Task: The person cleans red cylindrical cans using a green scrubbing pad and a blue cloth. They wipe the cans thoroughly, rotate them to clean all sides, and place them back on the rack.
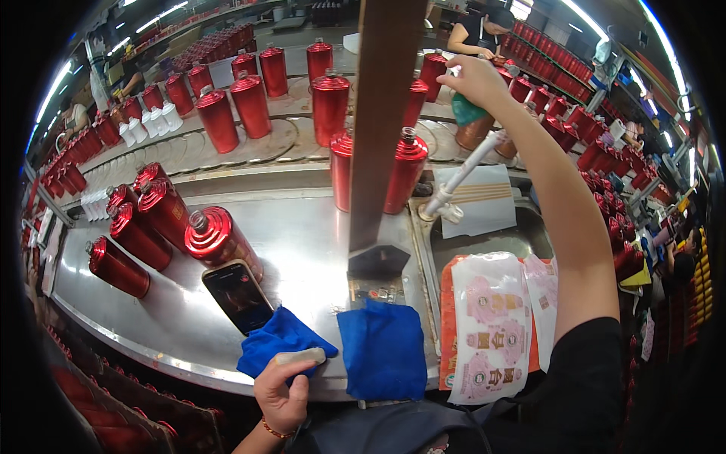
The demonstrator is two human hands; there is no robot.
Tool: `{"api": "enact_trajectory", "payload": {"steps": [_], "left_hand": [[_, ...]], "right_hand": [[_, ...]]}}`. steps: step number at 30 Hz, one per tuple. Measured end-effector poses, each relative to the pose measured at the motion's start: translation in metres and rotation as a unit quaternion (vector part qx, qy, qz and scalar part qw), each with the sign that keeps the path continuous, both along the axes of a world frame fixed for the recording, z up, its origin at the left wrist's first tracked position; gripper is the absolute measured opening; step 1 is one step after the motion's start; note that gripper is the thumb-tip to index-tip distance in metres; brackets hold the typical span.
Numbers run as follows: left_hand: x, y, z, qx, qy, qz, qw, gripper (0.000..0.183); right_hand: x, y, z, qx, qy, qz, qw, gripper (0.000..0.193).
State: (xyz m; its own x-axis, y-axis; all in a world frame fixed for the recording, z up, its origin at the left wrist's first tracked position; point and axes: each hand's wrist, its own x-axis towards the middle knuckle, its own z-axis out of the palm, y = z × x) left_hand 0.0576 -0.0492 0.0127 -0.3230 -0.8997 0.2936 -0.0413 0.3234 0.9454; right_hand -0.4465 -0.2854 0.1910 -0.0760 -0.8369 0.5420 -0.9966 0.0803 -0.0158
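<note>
My left hand [286, 390] is low in the view. Its index finger, in a pale finger cover, stretches over a crumpled blue cloth [281, 340]; the thumb stands apart. A phone [237, 295] leans against a red bottle [219, 238] just behind that cloth. My right arm reaches far forward. At its end my right hand [478, 82] hangs with bent, parted fingers beside a red bottle [432, 76], and I see nothing held. Under its palm is a green item [467, 110] on top of a brownish container [473, 133]; whether the hand touches it I cannot tell.
A dark upright post [384, 129] splits the metal table [302, 219]. Another blue cloth [383, 352] lies at the front, left of printed label sheets [493, 325]. A white pipe [463, 174] slants over a sink [533, 227]. Red bottles [251, 106] line a conveyor; a person [481, 38] works beyond.
</note>
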Motion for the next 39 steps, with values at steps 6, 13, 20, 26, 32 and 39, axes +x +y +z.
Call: {"api": "enact_trajectory", "payload": {"steps": [6,13,20,26,32,39], "left_hand": [[0.004,-0.009,0.0,-0.023,-0.015,0.009,1.0,0.022],[0.021,-0.028,-0.002,-0.031,-0.038,-0.008,0.999,0.025],[-0.009,-0.044,0.034,-0.119,-0.056,-0.133,0.982,0.035],[-0.089,-0.05,0.079,-0.306,0.098,-0.151,0.935,0.076],[-0.113,-0.018,0.089,-0.167,0.096,-0.21,0.959,0.127],[-0.102,-0.018,0.011,0.2,0.114,-0.188,0.955,0.113]], "right_hand": [[-0.052,-0.135,-0.055,0.172,0.029,-0.163,0.971,0.053],[-0.113,-0.14,-0.046,0.195,0.108,-0.185,0.957,0.04],[0.024,0.028,0.092,-0.018,0.107,0.063,0.992,0.046],[0.131,0.228,0.162,0.131,-0.124,0.124,0.976,0.055],[0.185,0.245,0.061,0.317,-0.411,0.193,0.833,0.019],[0.164,0.242,-0.074,0.4,-0.532,0.119,0.737,0.044]]}}
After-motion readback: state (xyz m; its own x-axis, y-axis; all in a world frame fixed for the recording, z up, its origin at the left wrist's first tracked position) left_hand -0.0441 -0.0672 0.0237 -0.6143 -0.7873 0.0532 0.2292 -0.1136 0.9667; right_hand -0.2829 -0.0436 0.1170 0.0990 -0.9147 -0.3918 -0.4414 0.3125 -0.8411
